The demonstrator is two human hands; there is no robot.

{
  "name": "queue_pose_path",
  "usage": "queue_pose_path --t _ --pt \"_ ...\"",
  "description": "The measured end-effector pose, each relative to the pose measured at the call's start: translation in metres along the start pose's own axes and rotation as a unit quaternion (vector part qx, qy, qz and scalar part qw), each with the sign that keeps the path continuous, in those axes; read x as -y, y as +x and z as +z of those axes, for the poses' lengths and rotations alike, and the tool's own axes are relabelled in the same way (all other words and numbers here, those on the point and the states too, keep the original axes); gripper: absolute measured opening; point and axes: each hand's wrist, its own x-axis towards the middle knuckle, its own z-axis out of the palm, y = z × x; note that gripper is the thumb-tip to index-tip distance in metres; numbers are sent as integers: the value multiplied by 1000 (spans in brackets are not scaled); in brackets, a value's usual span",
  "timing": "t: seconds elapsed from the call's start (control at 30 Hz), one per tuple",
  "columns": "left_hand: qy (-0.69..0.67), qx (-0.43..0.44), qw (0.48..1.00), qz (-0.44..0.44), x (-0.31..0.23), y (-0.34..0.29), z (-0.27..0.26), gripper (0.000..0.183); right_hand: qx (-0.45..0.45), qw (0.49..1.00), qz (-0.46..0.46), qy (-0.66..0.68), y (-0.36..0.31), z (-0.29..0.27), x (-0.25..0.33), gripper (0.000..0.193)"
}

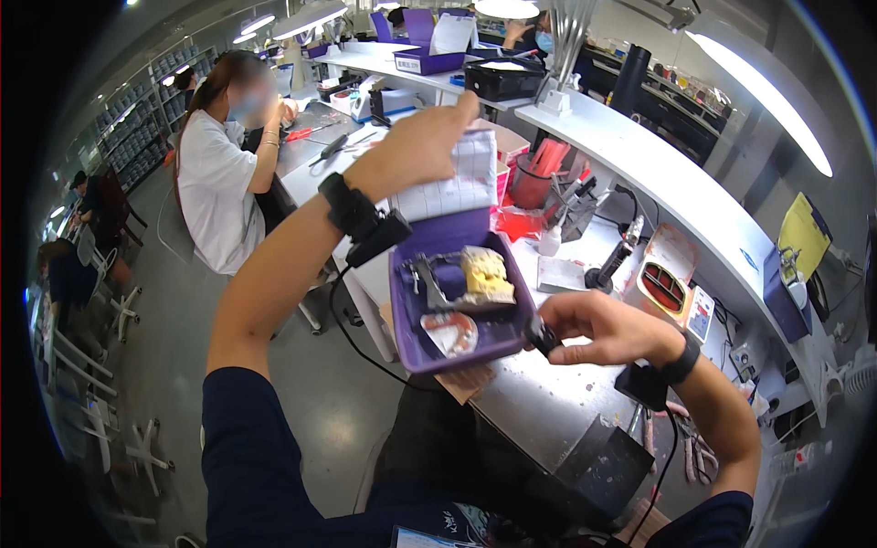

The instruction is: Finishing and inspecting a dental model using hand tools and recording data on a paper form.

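Head view: left hand pinches paper slip upright, clearing purple tray; right hand grips small black tool at tray edge, dental cast inside.

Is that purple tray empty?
No, the purple tray holds a yellowish dental cast, a metal frame and a pink piece.

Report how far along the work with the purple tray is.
Done: the purple tray already holds a yellowish dental cast on a metal frame and a pink plate. In hand: the left hand lifts the paper sheet; the right hand pinches a small black object at the tray's edge. Left: cannot tell.
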Motion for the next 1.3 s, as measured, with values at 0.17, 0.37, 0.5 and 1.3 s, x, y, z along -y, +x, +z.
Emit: queue_pose_path --t 0.17,0.37,0.5,1.3 --pt "-37 -5 995 95 -42 -3 31 61 15 997 77 11 -43 22 -12 48" --pt "-13 35 985 171 -36 3 39 44 -116 988 88 -47 -21 -6 16 30" --pt "-17 -44 991 124 -34 4 59 34 -262 911 21 -318 18 -40 23 24" --pt "4 -31 983 180 -30 2 51 53 -356 910 -111 -179 79 -32 1 28"
